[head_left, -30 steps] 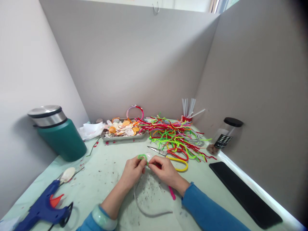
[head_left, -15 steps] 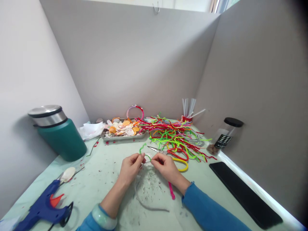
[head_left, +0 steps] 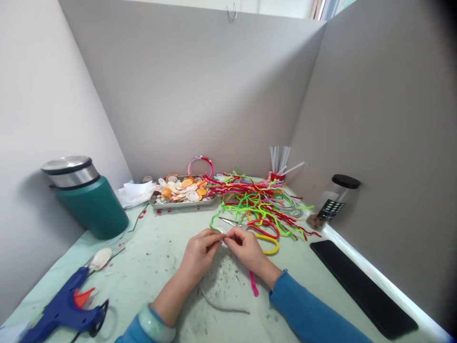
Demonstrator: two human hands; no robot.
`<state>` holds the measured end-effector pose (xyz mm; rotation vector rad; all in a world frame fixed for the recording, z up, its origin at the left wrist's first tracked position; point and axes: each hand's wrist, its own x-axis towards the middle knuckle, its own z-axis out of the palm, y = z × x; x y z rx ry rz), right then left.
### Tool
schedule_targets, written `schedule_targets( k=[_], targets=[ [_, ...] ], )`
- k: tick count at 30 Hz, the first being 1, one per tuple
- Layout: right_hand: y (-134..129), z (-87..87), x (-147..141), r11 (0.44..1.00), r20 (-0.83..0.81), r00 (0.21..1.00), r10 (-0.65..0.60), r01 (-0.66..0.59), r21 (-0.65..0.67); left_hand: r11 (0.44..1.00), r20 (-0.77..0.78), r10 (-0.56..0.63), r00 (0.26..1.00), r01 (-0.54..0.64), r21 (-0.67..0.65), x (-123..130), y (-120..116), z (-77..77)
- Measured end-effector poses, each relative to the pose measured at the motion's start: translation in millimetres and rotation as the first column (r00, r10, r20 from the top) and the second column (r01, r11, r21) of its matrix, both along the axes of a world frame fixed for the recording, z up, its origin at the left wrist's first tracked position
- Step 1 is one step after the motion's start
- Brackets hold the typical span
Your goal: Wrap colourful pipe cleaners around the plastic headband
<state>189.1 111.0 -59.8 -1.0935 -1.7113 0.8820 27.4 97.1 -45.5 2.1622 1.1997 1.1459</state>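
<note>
My left hand (head_left: pixel 200 251) and my right hand (head_left: pixel 247 247) meet fingertip to fingertip over the middle of the table. Both are closed in a pinch on a green pipe cleaner (head_left: pixel 213 221), whose free end curls up behind the left fingers. Something pale shows at the fingertips, too small to make out. From under my left hand a grey pipe cleaner (head_left: pixel 228 309) trails toward me. A pink pipe cleaner (head_left: pixel 253 284) sticks out below my right hand. Just behind that hand lie scissors (head_left: pixel 266 231) with red and yellow handles, their blades pointing left.
A tray (head_left: pixel 182 206) of shells stands at the back beside a heap of pipe cleaners (head_left: pixel 260 195). A green bottle (head_left: pixel 94 207) and a blue glue gun (head_left: pixel 66 302) are on the left. On the right are a jar (head_left: pixel 332 205) and a black slab (head_left: pixel 362 288).
My left fingers have moved right and now touch the right fingertips. The green pipe cleaner's loop between the hands has closed up, and its free end has shifted. My right hand has stayed put.
</note>
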Motion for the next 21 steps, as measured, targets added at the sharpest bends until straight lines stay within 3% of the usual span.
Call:
schedule_targets(
  k=[21],
  targets=[
    [-1.1, -1.5, 0.8, 0.999, 0.028, 0.999, 0.024, -0.025, 0.028, 0.997, -0.142, 0.080, 0.987, -0.082, -0.009, 1.0, -0.7, -2.2]
  ],
)
